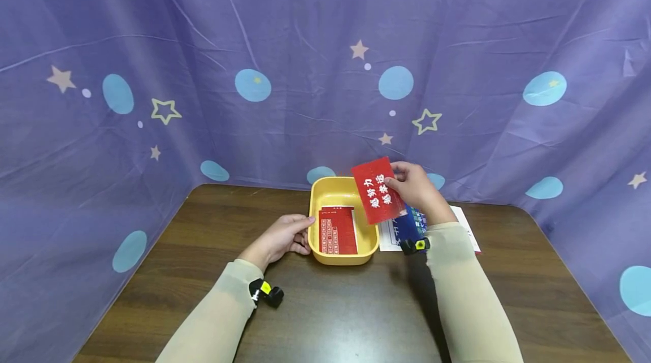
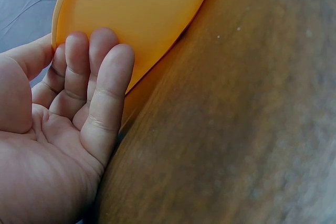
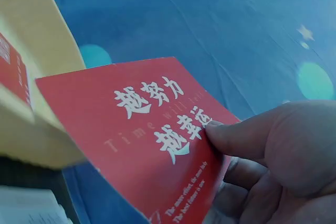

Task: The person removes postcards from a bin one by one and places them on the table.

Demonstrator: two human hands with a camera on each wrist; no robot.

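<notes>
A yellow plastic tub (image 1: 343, 259) stands on the table with red printed cards (image 1: 338, 230) lying flat inside. My left hand (image 1: 285, 238) grips its left rim, thumb over the edge and fingers against the outer wall, as the left wrist view shows. Between thumb and fingers, my right hand (image 1: 414, 185) pinches a red card (image 3: 142, 129) with large white Chinese characters and small English lines. The card is tilted above the tub's right side and overlaps its rim in the head view. The fingers behind it are partly hidden.
Right of the tub, under my right forearm, lie a blue printed sheet (image 1: 409, 226) and white papers (image 1: 389, 237). A purple curtain (image 1: 325, 69) with stars and blue dots hangs behind the brown wooden table (image 1: 315, 312).
</notes>
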